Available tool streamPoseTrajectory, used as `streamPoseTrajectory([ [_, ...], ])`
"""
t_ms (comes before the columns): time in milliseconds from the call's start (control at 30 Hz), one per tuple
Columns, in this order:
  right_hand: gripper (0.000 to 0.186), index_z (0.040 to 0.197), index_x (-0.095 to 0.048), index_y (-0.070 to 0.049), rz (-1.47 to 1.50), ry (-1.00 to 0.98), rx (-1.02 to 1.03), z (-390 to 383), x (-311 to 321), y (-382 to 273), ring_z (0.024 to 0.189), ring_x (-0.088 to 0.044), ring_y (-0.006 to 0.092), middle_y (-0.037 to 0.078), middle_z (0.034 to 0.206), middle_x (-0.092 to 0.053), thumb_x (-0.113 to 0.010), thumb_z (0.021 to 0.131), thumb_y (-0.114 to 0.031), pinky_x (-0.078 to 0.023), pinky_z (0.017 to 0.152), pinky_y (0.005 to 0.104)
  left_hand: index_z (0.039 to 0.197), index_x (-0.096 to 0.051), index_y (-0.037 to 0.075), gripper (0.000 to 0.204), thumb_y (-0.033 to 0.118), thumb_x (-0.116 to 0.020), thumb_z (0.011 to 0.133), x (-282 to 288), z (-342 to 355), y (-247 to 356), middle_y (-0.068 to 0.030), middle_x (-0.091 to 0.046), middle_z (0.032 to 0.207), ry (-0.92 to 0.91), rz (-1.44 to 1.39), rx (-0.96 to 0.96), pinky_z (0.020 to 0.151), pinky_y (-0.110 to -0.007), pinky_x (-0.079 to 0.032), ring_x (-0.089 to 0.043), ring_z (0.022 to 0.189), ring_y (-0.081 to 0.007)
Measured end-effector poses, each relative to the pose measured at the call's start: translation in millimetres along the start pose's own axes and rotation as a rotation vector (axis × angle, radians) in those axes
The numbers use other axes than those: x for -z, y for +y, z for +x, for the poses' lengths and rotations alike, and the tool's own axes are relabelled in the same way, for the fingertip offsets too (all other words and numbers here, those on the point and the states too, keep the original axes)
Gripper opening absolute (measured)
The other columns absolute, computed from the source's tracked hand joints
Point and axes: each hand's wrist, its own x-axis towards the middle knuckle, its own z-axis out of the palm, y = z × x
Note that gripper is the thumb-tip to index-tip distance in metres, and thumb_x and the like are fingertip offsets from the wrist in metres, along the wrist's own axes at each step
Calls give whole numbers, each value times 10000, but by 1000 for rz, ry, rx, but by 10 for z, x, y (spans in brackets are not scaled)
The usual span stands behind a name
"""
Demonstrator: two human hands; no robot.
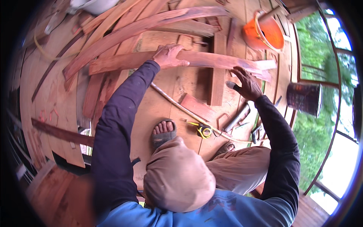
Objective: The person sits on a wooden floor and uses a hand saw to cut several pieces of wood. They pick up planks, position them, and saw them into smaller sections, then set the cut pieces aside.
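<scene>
A reddish, gently curved wooden plank [215,61] lies across in front of me, over a thick grooved wooden beam [217,85]. My left hand [168,56] grips the plank left of its middle, fingers over the far edge and thumb stretched along its face. Close to the plank's right end, my right hand [246,84] is open with its fingers apart; a dark covering sits on its thumb. I cannot tell whether its fingertips touch the wood. Below the plank are a short wooden offcut [197,107] and a yellow tape measure [204,131].
Several long planks [132,28] are piled at the far left. An orange bucket [263,32] stands far right, with a dark bucket [304,99] nearer. A long thin strip [181,108] crosses the floor beside a handsaw [258,133]. Gaps break the boards at lower left.
</scene>
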Motion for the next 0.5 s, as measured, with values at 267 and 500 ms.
streamPoseTrajectory([
  [267, 377, 1248, -640, -49, 322, 253, -497, -1724, -667, 486, 1154, -638, 369, 179, 1302, -625, -735, 897, -150, -515, 985, 430, 891, -661, -23, 669, 624, -514, 974, -1028, 992, 541, -261, -694, 909, 30, 12, 136, 817, -531, -519, -670, 898, -455],
  [500, 366, 1242, -647, -56, 75, 513, -920, -3014, -1391, 814, 1209, -587, 370, 177, 1260, -641, -711, 943, -256, -454, 1029, 445, 905, -714, -19, 694, 615, -448, 1001, -1229, 1236, 702, -292, -699, 914, -48, 105, 208, 826, -539, -523, -679, 910, -465],
])
